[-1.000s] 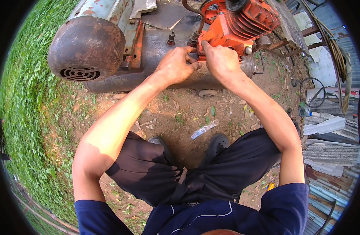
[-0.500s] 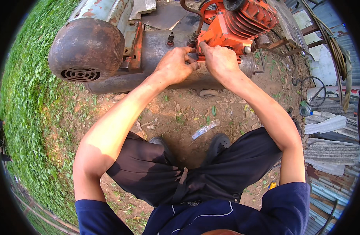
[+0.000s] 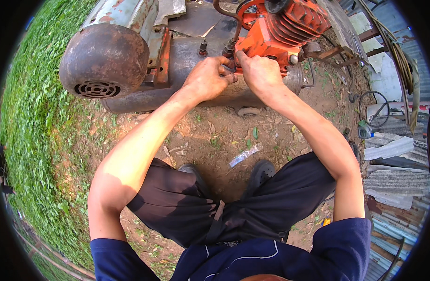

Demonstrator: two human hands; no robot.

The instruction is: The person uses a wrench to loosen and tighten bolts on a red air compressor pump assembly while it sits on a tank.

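An orange air compressor pump (image 3: 282, 35) with cooling fins sits on a rusty grey tank (image 3: 177, 51). My left hand (image 3: 209, 77) is at the near left of the pump's base, its fingers curled in beside a pipe fitting (image 3: 229, 47). Close on its right, my right hand (image 3: 260, 72) presses against the pump's lower front with its fingers bent under. Whatever the fingertips of both hands grip is hidden behind the hands. A small dark valve (image 3: 203, 47) stands upright on the tank, just beyond my left hand.
Left of my hands, a rusty electric motor (image 3: 105, 61) is mounted on the tank. A clear plastic strip (image 3: 246, 155) lies on the dirt between my feet. Corrugated sheets (image 3: 395, 185) and a hanging coil of hose (image 3: 402, 65) are on the right. Grass (image 3: 32, 122) grows at the left.
Both hands stay at the pump's base with almost the same grip. The view has shifted very slightly.
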